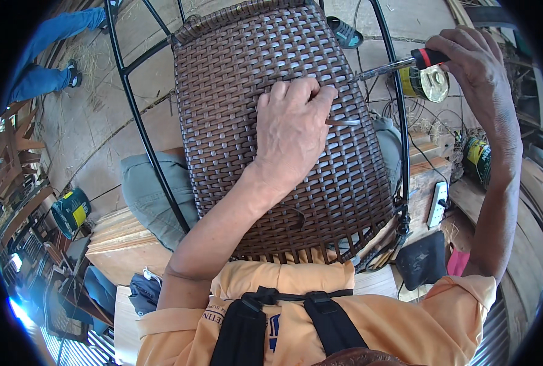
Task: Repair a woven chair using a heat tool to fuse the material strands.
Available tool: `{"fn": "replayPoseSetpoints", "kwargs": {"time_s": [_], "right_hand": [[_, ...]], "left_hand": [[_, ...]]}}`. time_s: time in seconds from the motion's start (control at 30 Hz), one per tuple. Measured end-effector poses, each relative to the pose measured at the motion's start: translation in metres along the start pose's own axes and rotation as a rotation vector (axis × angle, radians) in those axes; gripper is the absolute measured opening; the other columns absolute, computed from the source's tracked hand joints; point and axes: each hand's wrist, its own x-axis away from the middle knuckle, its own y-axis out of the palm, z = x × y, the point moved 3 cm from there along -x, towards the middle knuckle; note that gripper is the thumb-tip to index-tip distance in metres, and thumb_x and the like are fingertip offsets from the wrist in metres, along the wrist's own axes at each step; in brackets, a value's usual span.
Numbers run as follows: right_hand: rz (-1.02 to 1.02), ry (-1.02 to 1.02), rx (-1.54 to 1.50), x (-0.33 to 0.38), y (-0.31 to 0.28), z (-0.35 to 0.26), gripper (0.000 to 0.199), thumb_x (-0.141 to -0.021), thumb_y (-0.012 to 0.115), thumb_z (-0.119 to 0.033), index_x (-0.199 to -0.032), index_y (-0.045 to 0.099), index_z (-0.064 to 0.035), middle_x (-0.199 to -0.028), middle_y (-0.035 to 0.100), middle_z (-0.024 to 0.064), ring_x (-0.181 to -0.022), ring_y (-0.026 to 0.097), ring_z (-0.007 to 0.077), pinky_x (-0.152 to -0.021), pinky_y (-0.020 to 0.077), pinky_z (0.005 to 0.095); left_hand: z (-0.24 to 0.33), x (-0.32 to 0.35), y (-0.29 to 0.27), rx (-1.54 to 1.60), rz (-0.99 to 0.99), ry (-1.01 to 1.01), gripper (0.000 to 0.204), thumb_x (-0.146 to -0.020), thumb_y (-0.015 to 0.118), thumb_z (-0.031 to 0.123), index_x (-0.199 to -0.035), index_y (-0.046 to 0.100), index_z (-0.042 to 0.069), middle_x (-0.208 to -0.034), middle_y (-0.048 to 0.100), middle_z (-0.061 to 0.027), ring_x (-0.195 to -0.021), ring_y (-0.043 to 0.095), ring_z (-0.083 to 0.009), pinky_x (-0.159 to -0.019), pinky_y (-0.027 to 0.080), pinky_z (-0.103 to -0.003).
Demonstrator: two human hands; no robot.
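Note:
A dark brown woven wicker panel (222, 122) on a black metal frame (140, 119) lies across my lap. My left hand (293, 125) rests on the weave with its fingers curled down. What those fingers hold, if anything, is hidden beneath them. A loose flat strip (343, 122) pokes out of the weave beside the left thumb. My right hand (470, 55) is raised at the upper right, closed around the black and red handle of a screwdriver-like tool (427, 58). Its long metal shaft points left, and the tip meets the panel's right edge, close to my left fingers.
Metal cans, one green and yellow (71, 213) and one yellow (421, 83), stand on the floor. A white power strip (437, 204) is fixed to a wooden box at the right. Another person's legs in blue jeans (48, 79) show at upper left. A sandal (344, 32) lies beyond the panel.

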Motion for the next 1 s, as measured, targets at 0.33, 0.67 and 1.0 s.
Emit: {"fn": "replayPoseSetpoints", "kwargs": {"time_s": [0.33, 0.67, 1.0], "right_hand": [[-0.014, -0.037, 0.056, -0.015, 0.005, -0.004, 0.027, -0.077, 0.061, -0.009, -0.103, 0.064, -0.0123, -0.101, 0.059, 0.0040, -0.104, 0.054, 0.0220, -0.101, 0.0346, 0.0421], [-0.026, -0.029, 0.082, -0.020, 0.006, -0.009, 0.028, -0.074, 0.065, -0.005, -0.100, 0.064, -0.0133, -0.099, 0.060, 0.0016, -0.107, 0.053, 0.0216, -0.105, 0.0330, 0.0435], [-0.064, -0.067, 0.076, -0.026, 0.006, -0.008, 0.025, -0.073, 0.065, -0.011, -0.098, 0.065, -0.0143, -0.099, 0.061, 0.0006, -0.106, 0.055, 0.0198, -0.106, 0.0329, 0.0443]], "left_hand": [[0.006, -0.006, 0.005, -0.016, -0.001, -0.132, 0.029, -0.076, 0.066, 0.008, -0.105, 0.064, 0.009, -0.096, 0.054, -0.0045, -0.091, 0.047, -0.0212, -0.079, 0.035, -0.038], [0.003, -0.009, 0.009, 0.037, 0.020, -0.194, 0.025, -0.075, 0.066, 0.005, -0.099, 0.064, 0.011, -0.096, 0.056, -0.0024, -0.090, 0.046, -0.0206, -0.080, 0.034, -0.037], [0.002, -0.006, 0.010, 0.055, 0.054, -0.198, 0.030, -0.071, 0.062, -0.001, -0.099, 0.064, 0.011, -0.099, 0.059, -0.0022, -0.092, 0.049, -0.0233, -0.081, 0.036, -0.037]]}}
